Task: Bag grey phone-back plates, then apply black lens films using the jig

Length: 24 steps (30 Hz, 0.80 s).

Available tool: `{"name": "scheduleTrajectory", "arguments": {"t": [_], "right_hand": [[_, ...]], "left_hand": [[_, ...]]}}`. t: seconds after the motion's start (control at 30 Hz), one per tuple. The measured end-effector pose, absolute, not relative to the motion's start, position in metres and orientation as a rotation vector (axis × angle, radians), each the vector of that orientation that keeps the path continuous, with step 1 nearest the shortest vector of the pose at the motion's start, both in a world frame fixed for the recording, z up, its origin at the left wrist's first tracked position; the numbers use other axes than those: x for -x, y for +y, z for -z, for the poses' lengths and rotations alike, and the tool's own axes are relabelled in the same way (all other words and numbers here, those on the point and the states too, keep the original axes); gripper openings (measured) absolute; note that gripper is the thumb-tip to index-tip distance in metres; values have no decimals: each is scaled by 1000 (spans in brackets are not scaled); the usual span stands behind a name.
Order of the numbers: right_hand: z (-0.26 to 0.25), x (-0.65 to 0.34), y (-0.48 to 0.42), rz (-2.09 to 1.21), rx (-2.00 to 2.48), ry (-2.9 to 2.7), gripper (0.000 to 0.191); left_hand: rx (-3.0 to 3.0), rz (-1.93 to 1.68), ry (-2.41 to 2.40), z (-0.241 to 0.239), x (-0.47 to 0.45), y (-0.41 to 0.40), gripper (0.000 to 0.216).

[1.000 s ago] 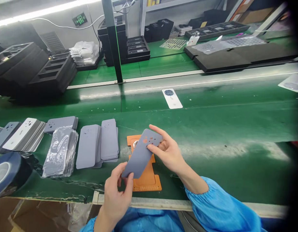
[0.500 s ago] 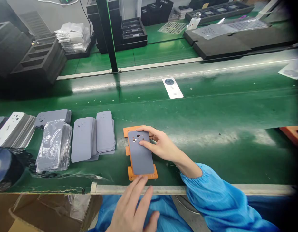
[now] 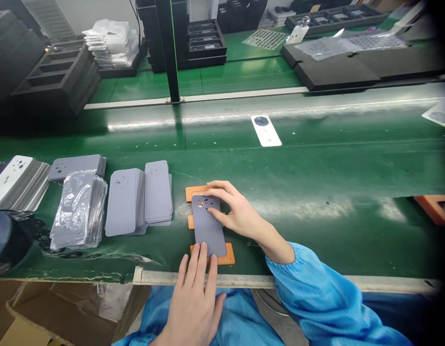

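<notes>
A grey phone back panel (image 3: 209,228) with several camera holes near its top lies over an orange fixture (image 3: 226,259), whose ends and left tab stick out around it. My right hand (image 3: 236,211) grips the panel's upper right part, thumb on its face by the holes and fingertips at its top edge. Flat and stretched out, the fingers of my left hand (image 3: 195,288) rest on the panel's lower end. To the left stand stacks of similar grey panels (image 3: 121,204), (image 3: 157,192), and a plastic-wrapped stack (image 3: 76,209).
A white panel with a dark round patch (image 3: 266,130) lies farther back. Stacked white panels (image 3: 16,180) and a dark roll (image 3: 6,240) are at far left. An orange piece (image 3: 433,209) sits at right. Black trays (image 3: 208,43) and a black post (image 3: 168,53) stand behind.
My left hand has moved up and forward from the table edge onto the panel's lower end. My right hand stays at the panel's top. The view has shifted slightly.
</notes>
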State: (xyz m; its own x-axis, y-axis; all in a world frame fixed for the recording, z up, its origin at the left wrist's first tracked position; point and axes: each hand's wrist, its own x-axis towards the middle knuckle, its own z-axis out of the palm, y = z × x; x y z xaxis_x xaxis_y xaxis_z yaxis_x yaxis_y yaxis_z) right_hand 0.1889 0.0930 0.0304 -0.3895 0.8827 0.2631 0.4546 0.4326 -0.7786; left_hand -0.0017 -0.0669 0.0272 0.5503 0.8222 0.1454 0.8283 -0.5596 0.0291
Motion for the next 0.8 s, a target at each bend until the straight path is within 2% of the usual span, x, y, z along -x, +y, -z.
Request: {"name": "scheduleTrajectory", "arguments": {"t": [0.13, 0.3, 0.53, 0.8], "right_hand": [[-24, -187, 96, -615, 1279, -2190, 45], [-25, -175, 78, -417, 1376, -2377, 46], [-16, -140, 45, -282, 1508, -2495, 60], [-26, -142, 54, -324, 1527, -2493, 45]], "left_hand": [[2710, 227, -1430, -29, 1, -63, 53], [2719, 294, -1402, -24, 4, -63, 56], [2714, 315, -1514, -7, 4, -72, 56], [2742, 364, -1529, -6, 4, -72, 66]]}}
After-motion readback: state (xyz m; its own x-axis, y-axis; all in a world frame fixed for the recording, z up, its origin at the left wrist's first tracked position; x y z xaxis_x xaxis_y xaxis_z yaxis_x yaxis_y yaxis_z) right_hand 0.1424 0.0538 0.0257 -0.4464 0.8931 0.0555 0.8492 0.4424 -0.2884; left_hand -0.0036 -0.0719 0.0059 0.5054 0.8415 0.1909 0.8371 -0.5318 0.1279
